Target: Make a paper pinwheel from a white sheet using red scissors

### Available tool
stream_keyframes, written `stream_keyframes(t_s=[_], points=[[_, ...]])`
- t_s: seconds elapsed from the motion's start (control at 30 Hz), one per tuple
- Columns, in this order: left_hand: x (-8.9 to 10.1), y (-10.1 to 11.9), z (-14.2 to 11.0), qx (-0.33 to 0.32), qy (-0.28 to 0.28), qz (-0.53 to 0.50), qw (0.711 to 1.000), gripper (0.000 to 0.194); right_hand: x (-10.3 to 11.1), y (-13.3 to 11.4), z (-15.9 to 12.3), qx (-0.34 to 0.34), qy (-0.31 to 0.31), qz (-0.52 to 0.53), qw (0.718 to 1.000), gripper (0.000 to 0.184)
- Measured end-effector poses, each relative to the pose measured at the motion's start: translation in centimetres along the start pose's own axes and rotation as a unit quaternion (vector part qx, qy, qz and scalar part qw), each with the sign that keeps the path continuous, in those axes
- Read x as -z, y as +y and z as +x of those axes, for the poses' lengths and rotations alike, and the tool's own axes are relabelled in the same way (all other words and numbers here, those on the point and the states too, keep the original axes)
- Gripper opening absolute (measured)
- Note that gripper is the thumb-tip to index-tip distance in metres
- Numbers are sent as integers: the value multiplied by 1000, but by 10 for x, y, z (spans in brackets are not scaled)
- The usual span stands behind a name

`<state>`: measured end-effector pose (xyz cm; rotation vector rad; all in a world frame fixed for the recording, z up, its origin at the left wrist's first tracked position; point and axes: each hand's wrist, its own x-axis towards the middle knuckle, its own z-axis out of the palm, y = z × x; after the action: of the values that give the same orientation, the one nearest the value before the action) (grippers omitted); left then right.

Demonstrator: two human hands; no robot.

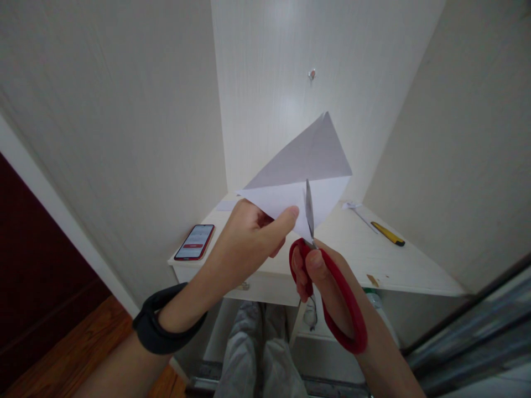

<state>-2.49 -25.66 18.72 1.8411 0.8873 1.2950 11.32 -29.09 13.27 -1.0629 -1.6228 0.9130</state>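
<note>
A folded white sheet of paper [307, 152] is held up above the desk, its pointed corner toward the back wall. My left hand [265, 226] pinches its near edge, thumb on top and fingers underneath. My right hand [317, 271] grips red-handled scissors [310, 213], with fingers and thumb through the loops. One blade lies over the upper face of the paper, just right of my left thumb. The other blade is hidden behind the sheet. A dark band [166, 320] circles my left wrist.
A lit phone [194, 242] lies at the desk's left front corner. On the right of the white desk [352, 260] are a yellow utility knife [388, 234] and paper scraps [352, 205]. Panels enclose the desk. Glasses [310, 314] and a green-capped bottle [373, 298] sit below.
</note>
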Motion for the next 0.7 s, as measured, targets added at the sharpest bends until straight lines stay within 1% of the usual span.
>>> stream_keyframes(t_s=[0.37,0.57,0.7], points=[[-2,2,1,-1,5,10,1000,29,0,0,4,-4,15,11,1000,66],[-2,3,0,9,10,21,1000,30,-1,-2,2,-8,-8,43,999,65],[-1,3,0,11,6,21,1000,31,0,0,3,-8,-9,29,1000,63]])
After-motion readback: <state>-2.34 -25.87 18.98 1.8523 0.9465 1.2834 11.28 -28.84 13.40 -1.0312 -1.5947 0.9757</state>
